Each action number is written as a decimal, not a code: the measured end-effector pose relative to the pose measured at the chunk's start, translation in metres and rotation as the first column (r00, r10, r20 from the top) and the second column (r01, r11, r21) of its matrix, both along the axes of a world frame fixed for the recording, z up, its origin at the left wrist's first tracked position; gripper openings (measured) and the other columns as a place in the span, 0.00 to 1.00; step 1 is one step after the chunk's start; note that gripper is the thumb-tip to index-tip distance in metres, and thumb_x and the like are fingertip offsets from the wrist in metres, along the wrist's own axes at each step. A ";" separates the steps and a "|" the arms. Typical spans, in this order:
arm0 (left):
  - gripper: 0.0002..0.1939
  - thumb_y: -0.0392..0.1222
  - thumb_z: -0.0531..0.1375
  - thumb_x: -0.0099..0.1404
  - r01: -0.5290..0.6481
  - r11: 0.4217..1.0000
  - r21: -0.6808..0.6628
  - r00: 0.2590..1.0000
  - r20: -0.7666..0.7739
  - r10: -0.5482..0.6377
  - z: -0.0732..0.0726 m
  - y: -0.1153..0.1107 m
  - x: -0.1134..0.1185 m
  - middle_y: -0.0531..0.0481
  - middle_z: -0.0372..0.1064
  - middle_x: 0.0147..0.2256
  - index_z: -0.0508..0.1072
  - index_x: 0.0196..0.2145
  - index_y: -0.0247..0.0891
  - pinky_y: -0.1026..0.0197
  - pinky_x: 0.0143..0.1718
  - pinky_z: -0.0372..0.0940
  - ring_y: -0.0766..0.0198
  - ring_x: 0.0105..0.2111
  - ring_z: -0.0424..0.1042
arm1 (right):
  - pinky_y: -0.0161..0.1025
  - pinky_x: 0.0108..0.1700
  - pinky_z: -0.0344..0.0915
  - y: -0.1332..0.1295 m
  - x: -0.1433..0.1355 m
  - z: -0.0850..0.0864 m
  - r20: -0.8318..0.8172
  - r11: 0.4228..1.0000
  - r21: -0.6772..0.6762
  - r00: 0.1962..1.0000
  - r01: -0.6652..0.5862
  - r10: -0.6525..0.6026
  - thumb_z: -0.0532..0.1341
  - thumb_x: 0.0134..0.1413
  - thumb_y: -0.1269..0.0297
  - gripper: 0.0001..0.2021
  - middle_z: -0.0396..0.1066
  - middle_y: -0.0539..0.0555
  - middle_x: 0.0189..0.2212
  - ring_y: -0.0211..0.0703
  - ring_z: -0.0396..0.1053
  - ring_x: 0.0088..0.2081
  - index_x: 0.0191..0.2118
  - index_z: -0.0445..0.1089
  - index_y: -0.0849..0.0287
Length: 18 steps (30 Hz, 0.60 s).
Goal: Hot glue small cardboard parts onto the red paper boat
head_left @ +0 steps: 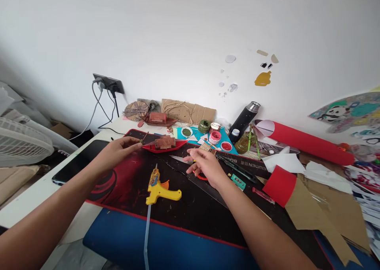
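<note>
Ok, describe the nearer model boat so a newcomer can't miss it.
Find the dark red-edged mat. Toward its far edge, by the left hand, sits a model boat with a brown cabin. Its hull is bright red; the boat behind is reddish-brown.

Model boat's hull was red, cabin brownish red. Glue gun was yellow, glue stick translucent pale blue. Mat was black with dark-red patch, ring-like emblem, pale lettering, red edging. Surface was white. One paint jar looked green, another jar pinkish red. Flask was black, silver-topped; paper roll red; cardboard tan; panda picture black, white, green.
</note>
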<state>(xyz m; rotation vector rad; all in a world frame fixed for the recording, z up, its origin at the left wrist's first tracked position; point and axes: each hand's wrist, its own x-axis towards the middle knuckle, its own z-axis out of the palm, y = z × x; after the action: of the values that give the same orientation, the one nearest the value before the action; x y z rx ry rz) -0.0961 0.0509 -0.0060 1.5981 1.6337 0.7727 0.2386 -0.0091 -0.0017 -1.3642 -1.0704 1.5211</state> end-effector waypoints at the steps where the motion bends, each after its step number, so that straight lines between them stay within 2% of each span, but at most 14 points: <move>1: 0.43 0.81 0.66 0.52 0.025 1.000 -0.014 0.999 0.037 -0.024 -0.003 0.002 0.000 0.45 0.85 0.42 0.82 0.48 0.40 0.54 0.45 0.73 0.50 0.41 0.81 | 0.29 0.20 0.65 0.005 -0.003 0.001 -0.008 1.000 -0.023 1.000 0.008 -0.009 0.65 0.70 0.57 0.13 0.83 0.64 0.48 0.39 0.81 0.25 0.52 0.76 0.59; 3: 0.41 0.79 0.68 0.51 0.072 0.997 -0.040 0.991 0.113 -0.067 -0.006 0.003 0.001 0.45 0.85 0.40 0.81 0.46 0.40 0.53 0.46 0.74 0.49 0.41 0.82 | 0.29 0.20 0.66 0.014 -0.008 0.003 -0.025 0.998 -0.054 0.999 0.023 -0.024 0.63 0.72 0.59 0.12 0.81 0.66 0.54 0.41 0.83 0.27 0.53 0.75 0.59; 7: 0.36 0.74 0.70 0.53 0.086 0.994 -0.060 0.977 0.202 -0.073 -0.006 -0.001 0.005 0.46 0.84 0.40 0.81 0.45 0.41 0.51 0.46 0.76 0.49 0.41 0.82 | 0.29 0.20 0.68 0.027 -0.018 0.004 -0.056 0.997 -0.071 0.997 0.042 -0.046 0.62 0.74 0.62 0.10 0.77 0.68 0.60 0.41 0.84 0.29 0.54 0.73 0.59; 12: 0.33 0.72 0.72 0.54 0.130 0.985 -0.117 0.949 0.303 -0.089 -0.001 -0.010 0.010 0.45 0.83 0.44 0.82 0.44 0.41 0.50 0.50 0.75 0.49 0.45 0.82 | 0.28 0.21 0.68 0.040 -0.025 0.004 -0.084 0.996 -0.072 0.995 0.056 -0.062 0.63 0.73 0.63 0.08 0.77 0.68 0.61 0.41 0.84 0.30 0.51 0.75 0.60; 18: 0.31 0.71 0.73 0.53 0.221 0.962 -0.158 0.915 0.376 -0.148 0.005 -0.021 0.022 0.46 0.83 0.42 0.82 0.41 0.43 0.48 0.51 0.75 0.47 0.45 0.81 | 0.28 0.20 0.69 0.052 -0.026 -0.003 -0.133 0.994 -0.085 0.988 0.066 -0.077 0.64 0.72 0.61 0.08 0.80 0.66 0.57 0.42 0.84 0.31 0.49 0.76 0.59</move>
<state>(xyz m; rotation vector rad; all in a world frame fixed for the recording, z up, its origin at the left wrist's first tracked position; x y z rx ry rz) -0.0736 0.0295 -0.0015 1.3532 1.2330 0.7290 0.2127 0.0431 -0.0044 -1.3176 -0.8754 1.5947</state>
